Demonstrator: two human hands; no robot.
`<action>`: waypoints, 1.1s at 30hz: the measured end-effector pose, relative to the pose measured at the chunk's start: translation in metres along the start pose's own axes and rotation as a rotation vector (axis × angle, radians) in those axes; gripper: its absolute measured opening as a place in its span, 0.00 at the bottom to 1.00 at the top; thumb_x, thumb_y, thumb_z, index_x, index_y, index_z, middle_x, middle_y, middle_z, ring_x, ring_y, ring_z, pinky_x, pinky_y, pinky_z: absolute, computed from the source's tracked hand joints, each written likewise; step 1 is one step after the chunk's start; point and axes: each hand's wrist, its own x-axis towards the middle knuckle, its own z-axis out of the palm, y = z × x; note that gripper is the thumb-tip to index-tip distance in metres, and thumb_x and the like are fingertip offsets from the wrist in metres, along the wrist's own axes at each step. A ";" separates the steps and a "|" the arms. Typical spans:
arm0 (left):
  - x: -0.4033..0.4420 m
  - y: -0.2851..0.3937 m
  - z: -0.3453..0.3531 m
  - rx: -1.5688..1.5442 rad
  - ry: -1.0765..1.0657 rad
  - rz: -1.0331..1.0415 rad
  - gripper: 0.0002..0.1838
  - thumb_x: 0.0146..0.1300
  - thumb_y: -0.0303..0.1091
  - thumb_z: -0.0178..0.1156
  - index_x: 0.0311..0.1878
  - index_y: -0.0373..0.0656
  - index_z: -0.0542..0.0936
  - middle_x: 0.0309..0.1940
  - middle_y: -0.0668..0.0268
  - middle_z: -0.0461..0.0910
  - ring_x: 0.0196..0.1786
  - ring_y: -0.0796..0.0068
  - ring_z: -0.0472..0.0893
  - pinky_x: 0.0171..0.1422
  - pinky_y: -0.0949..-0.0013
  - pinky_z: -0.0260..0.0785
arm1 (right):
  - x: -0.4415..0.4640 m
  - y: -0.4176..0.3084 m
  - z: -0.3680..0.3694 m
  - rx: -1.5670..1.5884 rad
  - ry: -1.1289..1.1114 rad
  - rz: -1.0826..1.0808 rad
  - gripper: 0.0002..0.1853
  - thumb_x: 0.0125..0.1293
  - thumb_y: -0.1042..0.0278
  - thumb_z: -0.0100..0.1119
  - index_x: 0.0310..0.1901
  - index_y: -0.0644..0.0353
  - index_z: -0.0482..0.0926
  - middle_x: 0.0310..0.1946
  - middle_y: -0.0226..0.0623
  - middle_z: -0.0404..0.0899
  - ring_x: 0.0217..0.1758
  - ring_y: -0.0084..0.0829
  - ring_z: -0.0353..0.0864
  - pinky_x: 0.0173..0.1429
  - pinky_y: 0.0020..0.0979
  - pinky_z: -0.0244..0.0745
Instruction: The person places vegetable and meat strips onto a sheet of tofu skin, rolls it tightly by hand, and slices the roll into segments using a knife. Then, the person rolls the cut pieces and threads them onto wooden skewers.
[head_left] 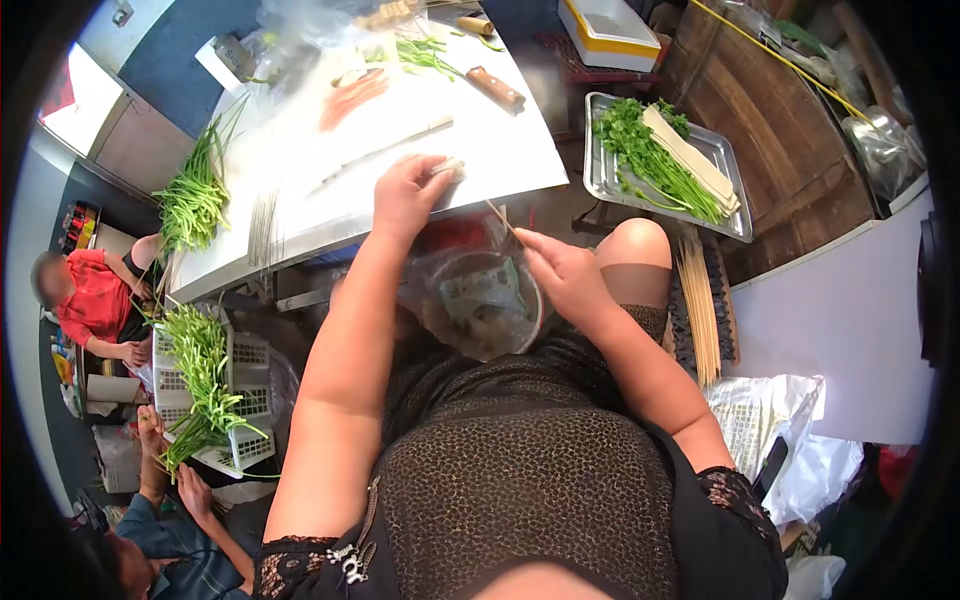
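Note:
My left hand (408, 195) is at the front edge of the white table (500, 150), its fingers pinched on a small pale piece (453, 167). To the right and a little lower, my right hand (565, 272) holds a thin stick (503, 219) between thumb and fingers, its tip pointing up and left. The two hands are apart. Below and between them a clear plastic bag (480, 300) hangs open over my lap. A long white strip (385, 150) lies on the table beyond my left hand.
A metal tray (600, 180) with herbs (640, 150) and pale sheets (690, 160) stands right, above a bundle of sticks (698, 310). A knife (495, 88) and green stalks (195, 200) lie on the table. Two people sit left by a white basket (250, 400).

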 end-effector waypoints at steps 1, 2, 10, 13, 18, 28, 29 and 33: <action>0.000 0.000 0.001 -0.005 0.005 -0.030 0.14 0.60 0.34 0.73 0.47 0.40 0.88 0.35 0.66 0.85 0.34 0.79 0.81 0.43 0.75 0.75 | 0.002 0.004 0.003 -0.001 0.002 0.000 0.18 0.74 0.66 0.55 0.62 0.58 0.80 0.37 0.48 0.86 0.34 0.30 0.85 0.45 0.32 0.79; -0.001 -0.001 0.001 -0.005 0.004 -0.029 0.14 0.60 0.34 0.73 0.47 0.40 0.88 0.35 0.66 0.85 0.34 0.79 0.81 0.43 0.75 0.75 | 0.003 0.008 0.006 -0.002 0.000 0.000 0.18 0.74 0.66 0.55 0.62 0.58 0.80 0.33 0.47 0.84 0.32 0.29 0.84 0.42 0.32 0.78; -0.001 -0.004 0.004 -0.046 0.027 -0.058 0.14 0.59 0.37 0.72 0.46 0.39 0.87 0.35 0.59 0.85 0.34 0.69 0.84 0.43 0.68 0.77 | 0.000 0.015 0.006 0.022 -0.006 0.054 0.18 0.73 0.65 0.56 0.61 0.58 0.80 0.29 0.45 0.83 0.28 0.29 0.82 0.39 0.31 0.77; 0.000 -0.006 0.004 -0.041 0.020 -0.053 0.14 0.59 0.37 0.72 0.45 0.40 0.87 0.35 0.59 0.85 0.34 0.69 0.84 0.43 0.68 0.77 | -0.001 0.020 0.010 0.041 0.059 -0.045 0.18 0.73 0.65 0.56 0.61 0.59 0.80 0.31 0.48 0.84 0.30 0.29 0.83 0.41 0.31 0.78; 0.001 -0.001 0.003 -0.015 0.025 -0.034 0.14 0.59 0.37 0.72 0.45 0.40 0.87 0.34 0.60 0.85 0.33 0.69 0.83 0.42 0.67 0.77 | 0.000 0.015 0.007 0.030 0.005 0.054 0.19 0.73 0.65 0.55 0.62 0.61 0.80 0.31 0.46 0.85 0.31 0.26 0.83 0.43 0.31 0.78; -0.001 -0.001 0.003 -0.052 -0.007 -0.026 0.12 0.58 0.33 0.72 0.45 0.42 0.88 0.33 0.63 0.85 0.34 0.71 0.83 0.43 0.69 0.76 | 0.015 0.017 0.018 0.079 0.021 0.055 0.19 0.73 0.66 0.55 0.62 0.60 0.80 0.28 0.42 0.83 0.28 0.23 0.79 0.39 0.29 0.76; 0.000 -0.002 0.002 -0.051 -0.007 -0.028 0.12 0.58 0.33 0.72 0.45 0.42 0.88 0.33 0.63 0.85 0.34 0.71 0.83 0.43 0.69 0.76 | 0.019 0.018 0.018 0.061 0.011 0.042 0.19 0.73 0.66 0.55 0.62 0.59 0.80 0.30 0.44 0.84 0.29 0.26 0.81 0.40 0.31 0.77; 0.000 -0.001 0.001 -0.026 -0.014 -0.011 0.12 0.60 0.31 0.74 0.47 0.41 0.88 0.36 0.69 0.86 0.34 0.83 0.79 0.42 0.77 0.74 | 0.035 0.013 0.024 -0.019 0.011 -0.023 0.18 0.73 0.64 0.54 0.61 0.57 0.81 0.36 0.49 0.85 0.36 0.40 0.86 0.44 0.36 0.79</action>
